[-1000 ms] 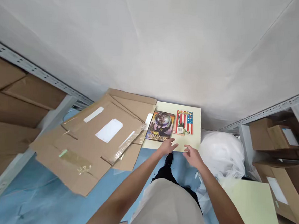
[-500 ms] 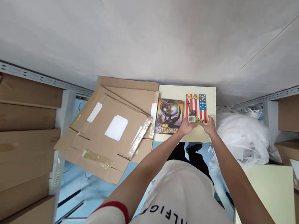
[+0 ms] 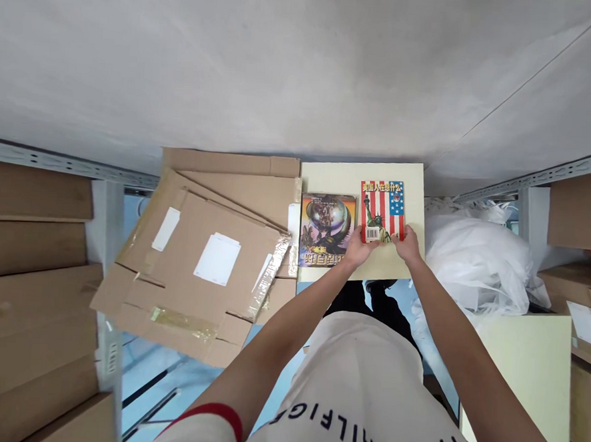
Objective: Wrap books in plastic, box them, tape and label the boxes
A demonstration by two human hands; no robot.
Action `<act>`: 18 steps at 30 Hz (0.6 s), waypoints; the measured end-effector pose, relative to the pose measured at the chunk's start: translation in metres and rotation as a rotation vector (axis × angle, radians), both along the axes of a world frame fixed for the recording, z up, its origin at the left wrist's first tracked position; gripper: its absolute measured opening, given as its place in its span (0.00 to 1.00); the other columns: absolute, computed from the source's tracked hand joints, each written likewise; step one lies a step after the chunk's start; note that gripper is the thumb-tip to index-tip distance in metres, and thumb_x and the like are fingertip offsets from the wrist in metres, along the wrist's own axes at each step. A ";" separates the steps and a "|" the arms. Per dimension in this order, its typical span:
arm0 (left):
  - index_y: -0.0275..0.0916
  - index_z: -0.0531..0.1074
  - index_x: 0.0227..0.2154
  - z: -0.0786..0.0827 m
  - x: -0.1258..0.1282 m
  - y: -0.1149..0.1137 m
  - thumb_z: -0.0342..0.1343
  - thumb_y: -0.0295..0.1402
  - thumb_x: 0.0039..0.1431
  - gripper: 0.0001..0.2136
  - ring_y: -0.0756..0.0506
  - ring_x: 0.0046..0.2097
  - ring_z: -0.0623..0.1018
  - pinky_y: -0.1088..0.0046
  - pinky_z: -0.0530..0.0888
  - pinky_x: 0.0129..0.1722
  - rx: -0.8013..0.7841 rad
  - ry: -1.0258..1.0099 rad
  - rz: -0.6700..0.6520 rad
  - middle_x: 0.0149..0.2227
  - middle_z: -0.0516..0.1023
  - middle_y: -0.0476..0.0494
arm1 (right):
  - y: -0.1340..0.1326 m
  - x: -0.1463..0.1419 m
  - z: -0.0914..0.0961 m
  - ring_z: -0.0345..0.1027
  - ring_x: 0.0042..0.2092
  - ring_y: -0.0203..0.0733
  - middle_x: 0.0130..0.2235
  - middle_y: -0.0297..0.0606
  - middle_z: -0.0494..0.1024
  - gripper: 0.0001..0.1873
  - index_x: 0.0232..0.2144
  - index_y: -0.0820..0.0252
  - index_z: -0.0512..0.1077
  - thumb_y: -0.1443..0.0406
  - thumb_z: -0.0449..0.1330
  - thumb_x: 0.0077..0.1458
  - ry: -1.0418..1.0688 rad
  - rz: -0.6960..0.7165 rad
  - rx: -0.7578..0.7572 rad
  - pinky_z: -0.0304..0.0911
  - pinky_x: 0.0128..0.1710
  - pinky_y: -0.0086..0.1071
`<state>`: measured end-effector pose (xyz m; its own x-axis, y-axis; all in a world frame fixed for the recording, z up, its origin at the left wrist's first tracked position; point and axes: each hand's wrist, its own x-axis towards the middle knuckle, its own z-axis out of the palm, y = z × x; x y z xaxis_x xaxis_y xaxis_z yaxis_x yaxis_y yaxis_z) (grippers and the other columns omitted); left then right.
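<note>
A book [image 3: 382, 209] with a stars-and-stripes cover, a green statue figure and a barcode is held at its near edge by both hands. My left hand [image 3: 360, 249] is closed on its lower left corner. At the lower right corner, my right hand [image 3: 407, 244] grips it too. The title along the far edge reads upright from my side. Just left of it, a second book [image 3: 327, 229] with a globe and a dark creature on the cover lies on the cream tabletop [image 3: 358, 171], its large title upside down to me.
Flattened cardboard boxes [image 3: 182, 274] lie stacked at the left, overhanging the front. White plastic bags [image 3: 476, 259] bulge on the right. Cardboard cartons [image 3: 33, 252] fill the left side, with more cartons [image 3: 583, 218] at right. A pale panel [image 3: 521, 368] stands lower right; a wall [image 3: 305, 68] rises behind.
The view has shifted slightly, so the tabletop and books appear a little further left. Both hands keep their hold on the flag-cover book, which stays in nearly the same place on the tabletop.
</note>
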<state>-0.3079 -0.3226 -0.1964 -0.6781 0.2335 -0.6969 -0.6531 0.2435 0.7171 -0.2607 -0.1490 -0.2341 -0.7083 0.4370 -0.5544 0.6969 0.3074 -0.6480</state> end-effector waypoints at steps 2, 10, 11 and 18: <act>0.36 0.65 0.57 0.002 -0.002 -0.004 0.70 0.36 0.47 0.34 0.34 0.59 0.73 0.56 0.67 0.59 0.019 -0.016 0.010 0.57 0.74 0.30 | -0.002 0.000 0.009 0.74 0.48 0.49 0.51 0.47 0.78 0.22 0.50 0.61 0.71 0.64 0.58 0.51 -0.056 -0.074 -0.064 0.70 0.49 0.43; 0.35 0.70 0.53 0.002 0.008 -0.017 0.65 0.37 0.52 0.26 0.34 0.55 0.75 0.58 0.71 0.53 -0.065 -0.062 -0.035 0.51 0.76 0.32 | -0.012 0.030 0.031 0.75 0.44 0.46 0.47 0.44 0.79 0.16 0.44 0.60 0.72 0.63 0.55 0.52 -0.143 -0.225 -0.117 0.74 0.42 0.39; 0.35 0.70 0.54 0.001 0.012 -0.018 0.64 0.38 0.53 0.26 0.34 0.54 0.76 0.58 0.72 0.52 -0.084 -0.076 -0.043 0.51 0.76 0.33 | -0.015 0.035 0.034 0.75 0.44 0.45 0.48 0.44 0.79 0.17 0.45 0.59 0.71 0.63 0.55 0.52 -0.141 -0.246 -0.133 0.74 0.39 0.37; 0.39 0.72 0.41 0.001 0.038 -0.029 0.59 0.36 0.54 0.13 0.41 0.45 0.80 0.63 0.77 0.44 -0.010 -0.109 -0.010 0.44 0.80 0.39 | -0.029 0.070 0.066 0.76 0.42 0.42 0.45 0.39 0.79 0.18 0.47 0.54 0.65 0.63 0.57 0.52 -0.051 -0.386 -0.364 0.77 0.35 0.36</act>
<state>-0.2702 -0.3518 -0.1950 -0.5955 0.2327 -0.7689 -0.7249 0.2569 0.6392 -0.1910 -0.1783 -0.1678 -0.5023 0.4336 -0.7481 0.7479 -0.2163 -0.6276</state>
